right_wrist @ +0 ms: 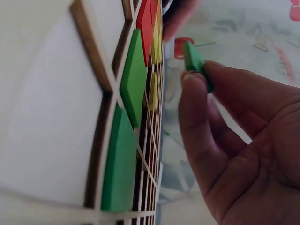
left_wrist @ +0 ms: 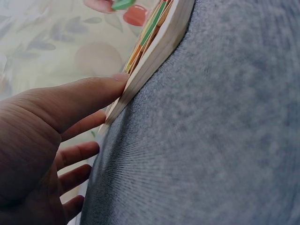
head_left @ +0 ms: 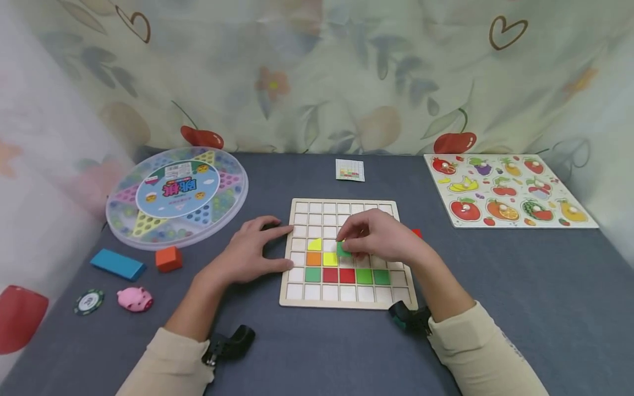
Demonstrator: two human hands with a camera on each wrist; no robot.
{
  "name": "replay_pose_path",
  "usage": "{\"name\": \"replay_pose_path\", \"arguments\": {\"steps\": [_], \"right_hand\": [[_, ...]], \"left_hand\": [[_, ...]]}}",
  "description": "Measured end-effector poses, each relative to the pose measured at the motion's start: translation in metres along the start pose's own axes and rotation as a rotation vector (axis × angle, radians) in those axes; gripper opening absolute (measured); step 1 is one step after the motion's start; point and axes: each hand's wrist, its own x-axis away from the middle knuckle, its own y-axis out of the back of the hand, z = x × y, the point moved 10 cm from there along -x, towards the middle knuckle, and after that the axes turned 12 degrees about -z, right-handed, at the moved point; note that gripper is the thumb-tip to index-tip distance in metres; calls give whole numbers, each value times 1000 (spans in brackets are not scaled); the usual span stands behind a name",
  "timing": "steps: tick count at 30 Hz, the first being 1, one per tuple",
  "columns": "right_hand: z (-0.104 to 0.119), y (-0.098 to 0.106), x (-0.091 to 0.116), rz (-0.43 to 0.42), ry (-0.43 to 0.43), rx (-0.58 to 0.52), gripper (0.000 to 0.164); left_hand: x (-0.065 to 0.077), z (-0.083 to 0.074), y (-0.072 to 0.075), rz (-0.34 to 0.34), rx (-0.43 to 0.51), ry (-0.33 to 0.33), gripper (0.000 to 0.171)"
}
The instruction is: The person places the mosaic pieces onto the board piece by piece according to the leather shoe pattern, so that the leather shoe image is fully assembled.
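A wooden grid board (head_left: 346, 304) lies in the middle of the table. Between thumb and fingertips my right hand (head_left: 383, 236) pinches a green square tile (right_wrist: 193, 58), held over the grid near a yellow tile (head_left: 330, 259). My left hand (head_left: 250, 250) rests at the board's left edge, its thumb and index finger touching the frame and its other fingers loosely extended. One row of the grid holds a green tile (head_left: 312, 274), two red tiles (head_left: 339, 275), a light green tile (head_left: 364, 276) and another green tile (head_left: 381, 276). Above them sit an orange tile (head_left: 313, 258) and a second yellow piece (head_left: 314, 245).
Behind the board lies a small pattern card (head_left: 350, 170). A fruit puzzle board (head_left: 515, 192) is at the back right. At left are a round game board (head_left: 178, 192), blue block (head_left: 118, 264), orange block (head_left: 168, 259), pink pig (head_left: 135, 299) and chip (head_left: 89, 302). A red piece (head_left: 417, 232) shows past my right wrist.
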Motion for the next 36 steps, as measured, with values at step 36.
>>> {"name": "replay_pose_path", "arguments": {"steps": [36], "right_hand": [[-3,-11,1,-9,36,289,16]], "left_hand": [[0,0,-1,-5,-7,-1,75]]}}
